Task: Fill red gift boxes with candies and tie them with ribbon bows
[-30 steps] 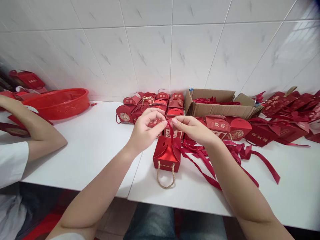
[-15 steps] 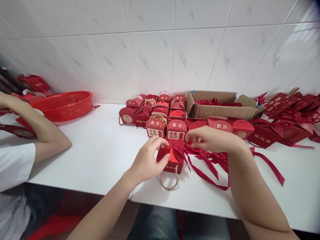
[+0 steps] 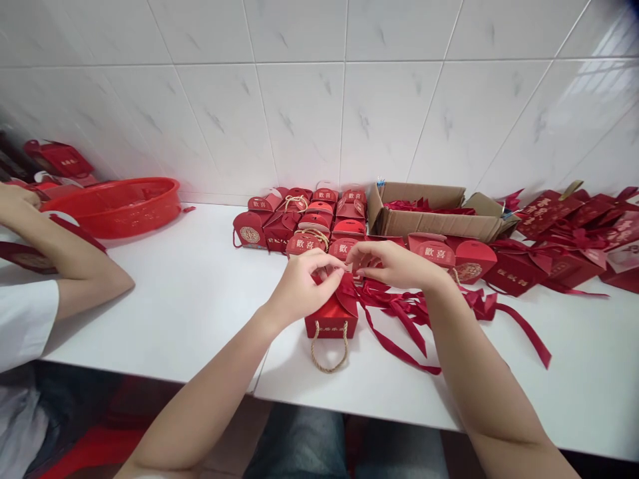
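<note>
A small red gift box (image 3: 330, 309) stands on the white table in front of me, its rope handle (image 3: 329, 368) hanging forward onto the tabletop. Over the top of the box, my left hand (image 3: 305, 285) has thumb and index finger pinched together; what lies between them is too small to make out. Close by, my right hand (image 3: 389, 265) curls its fingers, the tips nearly meeting the left ones, and their contents are also unclear. Dark red ribbons (image 3: 399, 352) lie loose beside the box, under and around my right forearm.
Rows of red gift boxes (image 3: 319, 211) stand behind my hands, near the tiled wall. An open cardboard box (image 3: 439, 223) holds red ribbon. More ribboned boxes (image 3: 516, 266) sit at right. On the left are a red plastic basin (image 3: 144, 213) and another person's arm (image 3: 74, 259).
My left hand has risen and its fingers have closed into a pinch over the box. My right hand has moved left toward it. The box's front now shows more.
</note>
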{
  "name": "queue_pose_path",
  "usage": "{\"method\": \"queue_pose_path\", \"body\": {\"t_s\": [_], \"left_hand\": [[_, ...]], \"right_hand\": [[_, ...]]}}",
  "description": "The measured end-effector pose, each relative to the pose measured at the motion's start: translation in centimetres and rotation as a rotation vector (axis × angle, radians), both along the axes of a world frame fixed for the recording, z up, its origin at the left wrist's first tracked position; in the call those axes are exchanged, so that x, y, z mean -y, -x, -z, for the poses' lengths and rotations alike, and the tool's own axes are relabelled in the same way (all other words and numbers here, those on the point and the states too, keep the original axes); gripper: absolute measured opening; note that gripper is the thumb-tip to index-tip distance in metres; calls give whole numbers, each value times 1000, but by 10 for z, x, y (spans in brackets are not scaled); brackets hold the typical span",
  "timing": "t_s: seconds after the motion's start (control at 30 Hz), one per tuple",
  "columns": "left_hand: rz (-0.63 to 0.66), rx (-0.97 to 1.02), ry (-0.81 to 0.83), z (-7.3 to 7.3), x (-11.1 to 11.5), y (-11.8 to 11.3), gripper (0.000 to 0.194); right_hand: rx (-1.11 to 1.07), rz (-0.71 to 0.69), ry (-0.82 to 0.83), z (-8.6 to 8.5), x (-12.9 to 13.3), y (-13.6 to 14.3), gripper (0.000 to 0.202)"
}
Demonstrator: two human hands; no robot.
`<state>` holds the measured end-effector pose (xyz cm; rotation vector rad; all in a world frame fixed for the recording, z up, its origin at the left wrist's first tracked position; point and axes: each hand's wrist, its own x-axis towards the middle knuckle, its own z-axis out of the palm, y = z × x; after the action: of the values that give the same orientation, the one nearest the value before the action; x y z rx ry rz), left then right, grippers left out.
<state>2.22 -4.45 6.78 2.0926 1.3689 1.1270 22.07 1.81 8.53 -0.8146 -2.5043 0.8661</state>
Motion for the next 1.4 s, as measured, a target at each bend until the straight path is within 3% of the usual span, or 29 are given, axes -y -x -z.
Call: {"method": "queue_pose_path", "body": {"t_s": [0.1,0.2,0.3,0.43,0.57,0.7,0.87,1.0,1.23,1.4], "left_hand": [[-37,38,12,-8,-3,3,17],[-89,6,36,-11,-3,8,15],[-78,-94,109,-8,2,13,16],[-66,-260,148,3,13,16,26],[-102,-211,124,15,21,18,26],[-112,-127,55,24,24,18,21],[-102,-30,-8,33,25,16,15],[-106,98,-5,38,27,16,11],[-233,339,18,49,30,19,9],[-324,484,27,54,31,23,14]], "right_hand": [[-18,-1,31,3,-3,3,21],[113,47,70,5,-5,3,18],[262,52,158,5,-5,3,31],[276,-8,126,5,-5,7,22],[175,39,96,4,-5,6,14],[-30,52,172,2,0,2,15],[-319,-108,383,-4,6,2,14],[-391,-179,482,-8,6,-1,14],[-516,-88,460,2,0,-5,18],[-681,84,355,2,1,0,15]]}}
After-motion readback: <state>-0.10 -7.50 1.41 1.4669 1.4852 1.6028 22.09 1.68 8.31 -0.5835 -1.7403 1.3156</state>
